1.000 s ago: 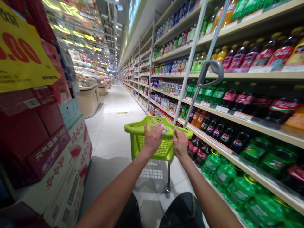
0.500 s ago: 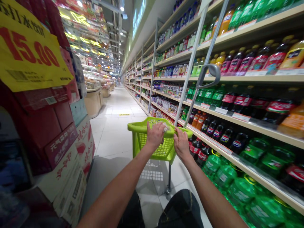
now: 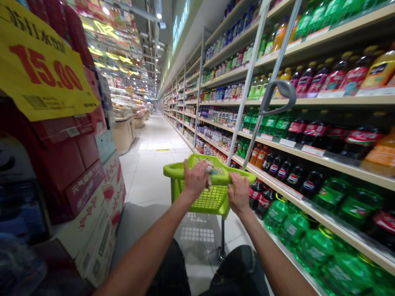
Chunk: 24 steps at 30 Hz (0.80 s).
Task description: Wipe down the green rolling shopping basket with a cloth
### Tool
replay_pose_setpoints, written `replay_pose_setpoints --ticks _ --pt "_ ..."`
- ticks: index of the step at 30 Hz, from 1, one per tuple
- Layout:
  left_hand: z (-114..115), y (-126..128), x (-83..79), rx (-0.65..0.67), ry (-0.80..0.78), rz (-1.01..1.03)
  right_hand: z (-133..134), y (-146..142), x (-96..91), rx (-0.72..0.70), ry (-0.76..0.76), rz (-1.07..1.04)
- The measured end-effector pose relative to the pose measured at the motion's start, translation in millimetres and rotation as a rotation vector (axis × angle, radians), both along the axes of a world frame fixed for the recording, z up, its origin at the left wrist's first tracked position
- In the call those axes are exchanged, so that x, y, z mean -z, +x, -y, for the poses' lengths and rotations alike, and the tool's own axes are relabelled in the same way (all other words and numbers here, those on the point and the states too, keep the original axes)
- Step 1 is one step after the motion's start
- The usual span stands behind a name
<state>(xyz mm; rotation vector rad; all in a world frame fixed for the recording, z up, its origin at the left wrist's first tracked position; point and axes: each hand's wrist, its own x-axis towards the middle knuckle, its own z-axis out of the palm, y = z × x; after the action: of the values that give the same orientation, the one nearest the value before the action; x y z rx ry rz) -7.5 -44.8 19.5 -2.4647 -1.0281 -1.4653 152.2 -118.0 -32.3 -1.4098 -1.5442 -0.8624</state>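
In the drinks aisle (image 3: 148, 172), I'm holding the lime-green wheeled shopping basket (image 3: 177, 170) out ahead with both hands. My left hand (image 3: 196, 179) is curling its fingers over the rim beside a crumpled pale scrap (image 3: 210, 168) — I can't tell whether they're pinching it — while my right hand (image 3: 238, 194) is hooking slightly spread fingers over the same rim. I'm gripping low and evenly on both sides, which is what's steadying the basket beside the shelf (image 3: 324, 160) of bottled drinks.

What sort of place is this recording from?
Most likely a supermarket: shelves lined with bottled soft drinks, a lime-green wheeled shopping basket, and a yellow 15.00 price sign.
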Motion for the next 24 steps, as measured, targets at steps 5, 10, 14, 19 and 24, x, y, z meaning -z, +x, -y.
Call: replay_pose_setpoints --ticks 5,10,14,19,24 --pt "-2.7 -2.6 -9.1 -0.145 -0.154 0.019 -1.5 3.1 -1.6 -0.018 0.022 -0.089" --pt "16.0 31.0 -4.7 0.075 0.047 -0.127 -4.5 8.3 -0.6 -0.027 -0.006 -0.096" --pt "0.3 0.8 0.2 -0.053 -0.052 -0.010 -4.5 13.3 -0.6 -0.023 -0.018 -0.107" --pt "-1.1 0.9 3.1 -0.026 -0.024 -0.005 -7.6 2.3 -12.5 0.088 -0.052 -0.131" --pt "1.9 15.1 4.5 0.092 0.045 -0.064 -13.9 -2.3 -19.8 0.131 -0.167 -0.103"
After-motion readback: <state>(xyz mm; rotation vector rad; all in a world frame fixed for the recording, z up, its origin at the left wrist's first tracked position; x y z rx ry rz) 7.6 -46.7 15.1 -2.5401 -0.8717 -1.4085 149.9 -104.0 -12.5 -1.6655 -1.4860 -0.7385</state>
